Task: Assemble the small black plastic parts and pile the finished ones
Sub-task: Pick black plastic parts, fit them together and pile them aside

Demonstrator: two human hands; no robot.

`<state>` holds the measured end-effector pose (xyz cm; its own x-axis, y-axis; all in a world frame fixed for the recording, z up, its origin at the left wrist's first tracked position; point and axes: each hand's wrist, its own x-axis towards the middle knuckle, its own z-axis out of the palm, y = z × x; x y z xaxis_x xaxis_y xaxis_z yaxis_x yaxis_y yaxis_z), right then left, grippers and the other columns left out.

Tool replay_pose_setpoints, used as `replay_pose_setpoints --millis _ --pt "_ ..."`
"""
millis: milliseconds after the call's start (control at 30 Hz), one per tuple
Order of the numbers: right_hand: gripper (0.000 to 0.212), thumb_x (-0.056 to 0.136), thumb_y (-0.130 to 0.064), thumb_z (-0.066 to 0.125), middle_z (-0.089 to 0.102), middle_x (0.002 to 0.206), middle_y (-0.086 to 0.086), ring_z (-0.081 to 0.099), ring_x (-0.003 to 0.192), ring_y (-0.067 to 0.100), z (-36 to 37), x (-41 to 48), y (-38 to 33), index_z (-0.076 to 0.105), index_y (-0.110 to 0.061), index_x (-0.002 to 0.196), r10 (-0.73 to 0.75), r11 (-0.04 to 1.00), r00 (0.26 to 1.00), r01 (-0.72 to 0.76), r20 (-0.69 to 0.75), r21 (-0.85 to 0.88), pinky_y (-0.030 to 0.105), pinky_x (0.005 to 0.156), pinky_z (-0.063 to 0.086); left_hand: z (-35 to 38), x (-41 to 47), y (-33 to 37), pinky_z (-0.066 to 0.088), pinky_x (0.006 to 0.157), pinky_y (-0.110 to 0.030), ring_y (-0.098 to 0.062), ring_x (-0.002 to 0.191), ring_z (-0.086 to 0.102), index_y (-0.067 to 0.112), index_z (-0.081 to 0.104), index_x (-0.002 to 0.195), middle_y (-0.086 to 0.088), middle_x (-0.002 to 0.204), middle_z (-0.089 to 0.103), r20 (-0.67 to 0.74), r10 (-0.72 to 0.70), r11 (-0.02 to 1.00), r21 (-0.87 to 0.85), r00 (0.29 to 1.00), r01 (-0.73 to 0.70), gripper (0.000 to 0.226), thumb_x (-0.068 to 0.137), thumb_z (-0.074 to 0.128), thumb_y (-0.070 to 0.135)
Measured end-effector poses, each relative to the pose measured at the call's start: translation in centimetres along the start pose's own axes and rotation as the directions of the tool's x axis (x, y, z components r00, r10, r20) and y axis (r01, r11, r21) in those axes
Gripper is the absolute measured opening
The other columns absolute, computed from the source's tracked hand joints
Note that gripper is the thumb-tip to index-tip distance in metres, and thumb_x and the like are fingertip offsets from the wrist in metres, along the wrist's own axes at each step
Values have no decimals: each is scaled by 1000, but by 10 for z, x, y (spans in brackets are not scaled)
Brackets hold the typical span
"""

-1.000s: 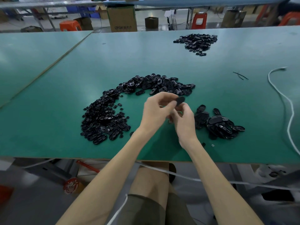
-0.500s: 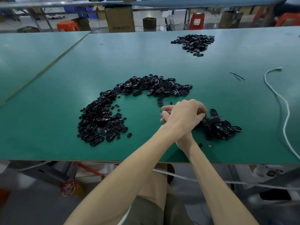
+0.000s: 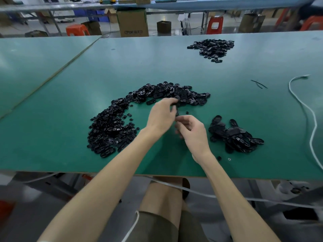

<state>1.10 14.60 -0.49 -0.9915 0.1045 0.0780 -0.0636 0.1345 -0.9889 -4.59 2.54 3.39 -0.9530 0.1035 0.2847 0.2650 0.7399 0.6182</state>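
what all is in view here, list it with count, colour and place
table: one, green, fills the middle
arc pile: one, black parts, centre
near pile: one, black, right of the hands
far pile: one, black, far right
cable: one, white, right edge of the table
boxes: several, brown, floor behind
stools: a few, red, floor behind
left hand: pinches a black part by the arc pile
right hand: fingers curled, beside the left; hold unclear

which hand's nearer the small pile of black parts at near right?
Right. The right hand sits just left of that pile; the left hand is farther left, by the arc-shaped heap.
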Motion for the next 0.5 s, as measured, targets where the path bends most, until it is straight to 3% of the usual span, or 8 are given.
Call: replay_pose_setpoints --millis 100,167,300,500 --pt "13 98 -1 63 71 89 1 68 68 6 0 -1 1 70 -9 106 -20 1000 1000 20 -2 23 22 61 51 -10 10 -31 31 120 -41 -27 149 36 7 47 150 -12 162 38 126 -154 927 363 980 99 47 105 50 19" --pt "13 97 -1 64 71 88 1 68 68 5 0 -1 1 70 -9 106 -19 1000 1000 19 6 23 22 61 52 -13 10 -42 28 121 -43 -27 153 28 5 41 152 -12 165 32 167 -211 877 467 963 111 49 108 44 27" --pt "13 97 -1 64 71 89 2 68 68 5 0 -1 0 70 -10 104 -16 999 1000 16 -5 36 21 61 52 -17 6 -45 39 108 -42 -31 128 54 6 63 129 -13 138 61 78 -112 885 461 991 64 31 107 46 20" --pt "12 97 -1 64 71 88 4 68 68 6 0 -2 1 70 -9 105 -14 998 1000 16 -25 56 24 63 53 -18 -6 -34 45 101 -42 -29 118 52 11 66 127 -12 120 60 162 -10 938 343 987 -47 26 102 57 10"
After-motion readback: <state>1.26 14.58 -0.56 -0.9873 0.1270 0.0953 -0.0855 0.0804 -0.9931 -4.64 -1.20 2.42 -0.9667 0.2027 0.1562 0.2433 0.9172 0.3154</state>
